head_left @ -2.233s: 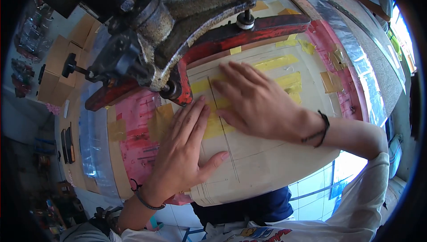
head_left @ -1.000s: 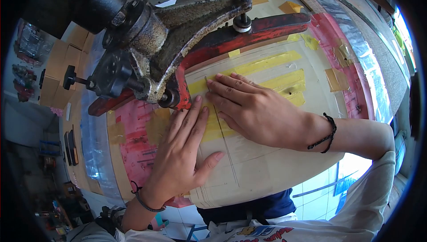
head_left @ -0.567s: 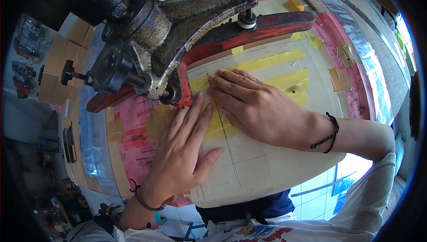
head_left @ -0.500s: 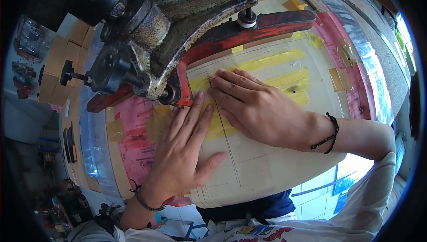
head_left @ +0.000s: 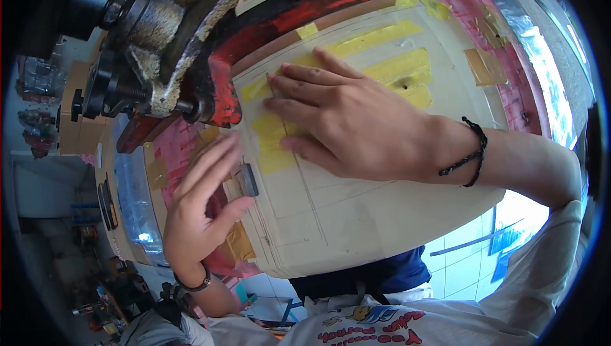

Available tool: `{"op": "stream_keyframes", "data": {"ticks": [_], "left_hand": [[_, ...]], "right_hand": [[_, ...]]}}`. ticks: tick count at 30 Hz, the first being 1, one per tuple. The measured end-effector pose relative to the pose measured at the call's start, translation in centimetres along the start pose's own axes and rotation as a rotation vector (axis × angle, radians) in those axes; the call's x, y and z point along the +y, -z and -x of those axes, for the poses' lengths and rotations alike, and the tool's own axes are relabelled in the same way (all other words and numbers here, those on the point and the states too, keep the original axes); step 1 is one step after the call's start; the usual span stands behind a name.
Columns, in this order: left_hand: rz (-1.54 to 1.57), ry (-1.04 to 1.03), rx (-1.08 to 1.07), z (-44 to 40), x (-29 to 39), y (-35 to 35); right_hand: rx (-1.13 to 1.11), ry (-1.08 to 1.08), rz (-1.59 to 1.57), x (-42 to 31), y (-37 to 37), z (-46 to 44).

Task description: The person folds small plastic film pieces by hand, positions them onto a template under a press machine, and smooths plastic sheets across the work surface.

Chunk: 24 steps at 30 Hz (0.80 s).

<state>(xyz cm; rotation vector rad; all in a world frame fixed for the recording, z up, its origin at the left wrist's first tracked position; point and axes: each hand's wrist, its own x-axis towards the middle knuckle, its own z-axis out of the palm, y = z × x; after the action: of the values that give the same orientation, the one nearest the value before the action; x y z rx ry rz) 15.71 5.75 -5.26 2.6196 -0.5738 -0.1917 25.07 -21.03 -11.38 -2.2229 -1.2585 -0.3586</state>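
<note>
A cream sheet (head_left: pixel 375 219) with pencil lines and strips of yellow tape (head_left: pixel 398 69) lies over the table. My right hand (head_left: pixel 350 120) rests on it, palm down with the fingers spread across the tape. My left hand (head_left: pixel 207 196) is slightly blurred and lifted at the sheet's left edge, fingers apart and holding nothing. Between its thumb and fingertips, a small dark grey block (head_left: pixel 249 180) sits on that edge. Just above my left fingertips is the end of a red and black curved bar (head_left: pixel 226 95).
A worn metal machine arm (head_left: pixel 153 21) with black knobs stands at the upper left. Pink material (head_left: pixel 461 12) and clear plastic (head_left: pixel 547 60) run along the right side. Cardboard boxes (head_left: pixel 76 101) stand at the far left, and tiled floor (head_left: pixel 458 263) shows below.
My left hand has moved left off the sheet, uncovering the small grey block. My right hand's fingers have spread more. The view has shifted, so the machine appears further up and left.
</note>
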Motion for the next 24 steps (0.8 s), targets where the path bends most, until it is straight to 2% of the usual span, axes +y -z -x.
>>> {"op": "stream_keyframes", "data": {"ticks": [2,5,8,16,22,24], "left_hand": [[-0.027,0.124,0.013,0.6,0.5,-0.3],[-0.215,0.130,-0.011,0.6,0.3,-1.7],[-0.262,0.163,-0.028,0.4,0.3,-2.3],[-0.283,0.149,0.014,0.3,0.7,-2.6],[-0.265,0.122,0.043,0.1,0.6,-2.7],[-0.255,0.120,0.054,0.1,0.7,-2.8]], "right_hand": [[-0.010,0.007,0.021,0.0,0.1,0.2],[-0.045,0.005,0.033,0.0,0.0,0.4],[-0.049,-0.002,0.032,0.1,-0.2,0.5],[-0.059,0.008,0.070,0.0,0.1,0.5],[-0.179,-0.001,0.083,-0.2,1.1,0.2],[-0.142,0.019,0.093,-0.2,0.9,0.1]]}}
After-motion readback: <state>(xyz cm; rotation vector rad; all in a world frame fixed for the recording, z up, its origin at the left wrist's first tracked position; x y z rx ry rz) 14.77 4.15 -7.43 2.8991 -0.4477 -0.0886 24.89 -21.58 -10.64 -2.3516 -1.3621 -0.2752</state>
